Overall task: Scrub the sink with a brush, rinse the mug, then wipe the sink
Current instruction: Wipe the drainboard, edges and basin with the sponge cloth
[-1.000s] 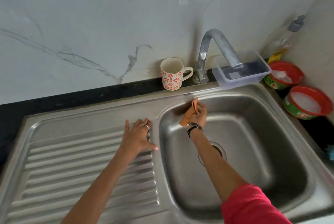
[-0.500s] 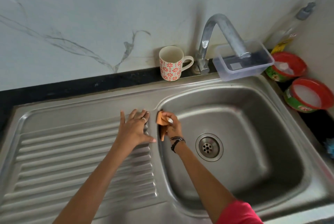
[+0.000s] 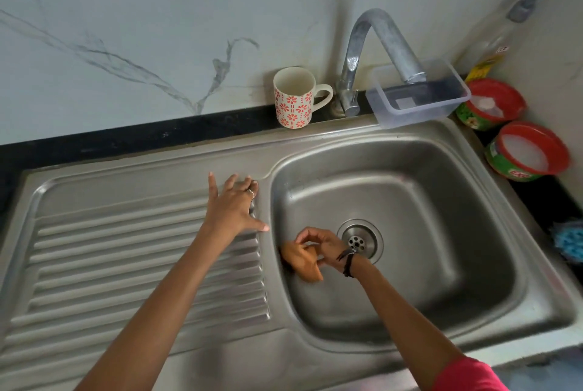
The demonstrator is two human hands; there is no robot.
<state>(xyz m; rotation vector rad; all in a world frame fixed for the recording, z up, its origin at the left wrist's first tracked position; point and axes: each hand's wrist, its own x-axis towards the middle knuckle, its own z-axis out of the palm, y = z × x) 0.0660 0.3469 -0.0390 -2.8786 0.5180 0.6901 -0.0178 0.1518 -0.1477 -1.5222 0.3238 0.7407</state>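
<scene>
Orange cloth point(image 3: 299, 261): pinched in my right hand point(image 3: 321, 248), fingers curled, pressed on left wall of sink point(image 3: 441, 233) basin, left of drain point(image 3: 359, 240). Left hand point(image 3: 235, 206): flat, fingers spread, empty, on drainboard point(image 3: 126, 248). Mug point(image 3: 295, 97): far rim, untouched.

The basin floor of the sink point(image 3: 441, 248) lies open to the right of the drain strainer point(image 3: 359, 240). The left basin wall is taken up by the right hand point(image 3: 321, 248) and an orange cloth point(image 3: 301, 261) held against it. Room above the back right of the basin is narrowed by the faucet point(image 3: 385, 43) spout and a clear plastic container point(image 3: 416, 100) overhanging the rim. The drainboard point(image 3: 126, 264) is blocked only at its upper right corner, where the left hand point(image 3: 235, 207) is spread flat. The back ledge is occupied by a floral mug point(image 3: 295, 97).
</scene>
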